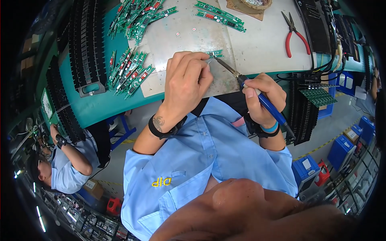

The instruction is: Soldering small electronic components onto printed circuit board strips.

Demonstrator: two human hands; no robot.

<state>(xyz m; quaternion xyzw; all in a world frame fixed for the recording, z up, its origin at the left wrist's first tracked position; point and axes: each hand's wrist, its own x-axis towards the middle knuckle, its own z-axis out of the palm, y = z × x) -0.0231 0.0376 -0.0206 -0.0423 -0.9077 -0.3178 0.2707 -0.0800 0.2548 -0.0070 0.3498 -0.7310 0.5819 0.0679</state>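
My left hand [185,76] is closed, fingers bent, over a narrow green circuit board [217,52]. Only the board's right end shows past the fingertips; the rest is hidden under the hand. A short thin light strand shows beside the fingertips, too small to name surely. In my right hand [265,96] is a soldering iron with a blue handle [274,111], gripped like a pen. Its metal tip [216,58] points up and left, at the exposed end of the board. Whether tip and board touch, I cannot tell.
Piles of green circuit boards [138,76] lie left on the metal sheet [161,40]; two boards [221,18] lie farther back. Red-handled pliers [296,36] rest at right, near cables. Black slotted racks [86,44] stand left. Another person [74,164] works at far left.
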